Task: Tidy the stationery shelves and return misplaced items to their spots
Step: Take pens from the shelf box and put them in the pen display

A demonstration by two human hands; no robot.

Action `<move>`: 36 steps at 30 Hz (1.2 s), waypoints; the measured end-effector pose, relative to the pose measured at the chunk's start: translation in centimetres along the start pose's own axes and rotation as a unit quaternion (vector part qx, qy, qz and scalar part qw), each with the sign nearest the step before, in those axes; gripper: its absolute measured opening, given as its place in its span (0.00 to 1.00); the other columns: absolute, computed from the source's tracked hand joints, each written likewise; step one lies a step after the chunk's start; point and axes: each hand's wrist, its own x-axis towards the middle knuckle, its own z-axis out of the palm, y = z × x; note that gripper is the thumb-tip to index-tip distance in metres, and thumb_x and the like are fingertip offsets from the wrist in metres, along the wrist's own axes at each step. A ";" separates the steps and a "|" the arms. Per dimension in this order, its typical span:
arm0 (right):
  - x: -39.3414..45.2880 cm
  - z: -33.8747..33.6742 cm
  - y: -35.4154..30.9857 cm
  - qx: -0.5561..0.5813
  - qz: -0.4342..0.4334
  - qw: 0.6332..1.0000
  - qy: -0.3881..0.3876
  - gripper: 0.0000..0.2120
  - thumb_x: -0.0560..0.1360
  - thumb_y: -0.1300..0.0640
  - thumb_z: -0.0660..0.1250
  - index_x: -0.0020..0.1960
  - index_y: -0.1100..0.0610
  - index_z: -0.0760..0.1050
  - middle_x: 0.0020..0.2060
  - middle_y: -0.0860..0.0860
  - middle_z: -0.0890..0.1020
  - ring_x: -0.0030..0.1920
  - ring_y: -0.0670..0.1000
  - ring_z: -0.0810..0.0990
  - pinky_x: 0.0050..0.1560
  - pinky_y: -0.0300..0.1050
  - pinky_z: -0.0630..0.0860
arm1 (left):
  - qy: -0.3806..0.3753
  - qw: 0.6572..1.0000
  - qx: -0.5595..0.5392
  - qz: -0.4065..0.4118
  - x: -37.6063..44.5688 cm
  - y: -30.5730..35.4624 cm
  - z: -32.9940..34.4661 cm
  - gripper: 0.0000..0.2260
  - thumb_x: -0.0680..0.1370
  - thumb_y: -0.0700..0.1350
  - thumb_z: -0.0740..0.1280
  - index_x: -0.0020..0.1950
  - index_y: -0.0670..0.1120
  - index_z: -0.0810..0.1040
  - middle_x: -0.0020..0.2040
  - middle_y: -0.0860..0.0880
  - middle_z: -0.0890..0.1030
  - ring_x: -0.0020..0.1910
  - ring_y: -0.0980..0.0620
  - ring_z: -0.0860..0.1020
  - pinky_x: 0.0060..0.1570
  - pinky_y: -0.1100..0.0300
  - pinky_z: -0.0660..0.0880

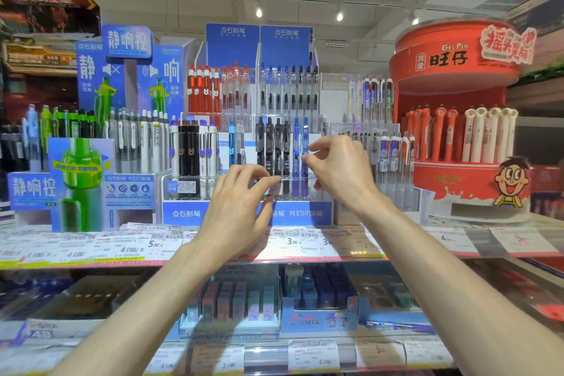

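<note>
The left hand [241,201], fingers curled, is seen touching the clear pen rack [276,189], much of which is hidden behind it, while just right of it the blue pen [304,143] is pinched by the right hand [341,168], grip partly obscured.

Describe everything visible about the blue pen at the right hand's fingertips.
The blue pen stands upright in the clear acrylic rack, rightmost in a front row of dark and blue pens. Its translucent blue barrel looks plastic, with a clip near the top. The right hand pinches it at mid-barrel between thumb and forefinger; its lower end sits inside the rack.
</note>
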 end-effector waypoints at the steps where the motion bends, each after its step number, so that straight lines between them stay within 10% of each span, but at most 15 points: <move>1: -0.2 0.0 0.0 0.014 0.005 1.000 -0.002 0.15 0.77 0.52 0.71 0.61 0.57 0.81 0.43 0.48 0.87 0.31 0.44 0.84 0.50 0.50 0.84 | 0.000 1.000 -0.003 -0.001 0.0 0.1 0.0 0.17 0.78 0.47 0.65 0.67 0.50 0.76 0.60 0.51 0.75 0.61 0.49 0.70 0.61 0.49 0.69; 15: -9.6 0.1 2.6 0.005 -0.068 0.997 -0.026 0.26 0.79 0.39 0.63 0.72 0.50 0.70 0.68 0.45 0.75 0.68 0.45 0.71 0.70 0.43 0.67 | 0.044 0.983 -0.171 -0.058 -5.1 1.6 -0.3 0.16 0.78 0.47 0.66 0.66 0.46 0.78 0.63 0.51 0.75 0.64 0.50 0.72 0.64 0.48 0.70; 20: -14.9 1.0 5.1 -0.064 -0.084 0.994 -0.041 0.32 0.78 0.34 0.55 0.76 0.50 0.66 0.78 0.49 0.63 0.79 0.49 0.56 0.78 0.58 0.52 | 0.050 0.976 -0.202 -0.069 -9.8 3.2 0.0 0.16 0.78 0.46 0.67 0.66 0.46 0.78 0.63 0.49 0.77 0.64 0.49 0.74 0.66 0.53 0.69; 28: -24.0 1.0 9.2 -0.065 -0.070 0.995 -0.002 0.29 0.79 0.44 0.64 0.75 0.58 0.68 0.79 0.55 0.60 0.80 0.55 0.56 0.77 0.62 0.55 | 0.045 0.971 -0.214 -0.102 -17.4 6.6 2.8 0.17 0.78 0.41 0.68 0.66 0.41 0.78 0.71 0.43 0.72 0.70 0.43 0.70 0.69 0.48 0.67; 36: -28.8 -0.8 18.8 -0.004 0.133 0.991 -0.009 0.30 0.77 0.36 0.60 0.71 0.53 0.68 0.67 0.50 0.72 0.65 0.51 0.73 0.65 0.49 0.72 | -0.042 0.932 -0.228 -0.278 -22.3 12.1 7.6 0.19 0.78 0.49 0.65 0.69 0.50 0.75 0.66 0.51 0.72 0.67 0.52 0.72 0.66 0.63 0.66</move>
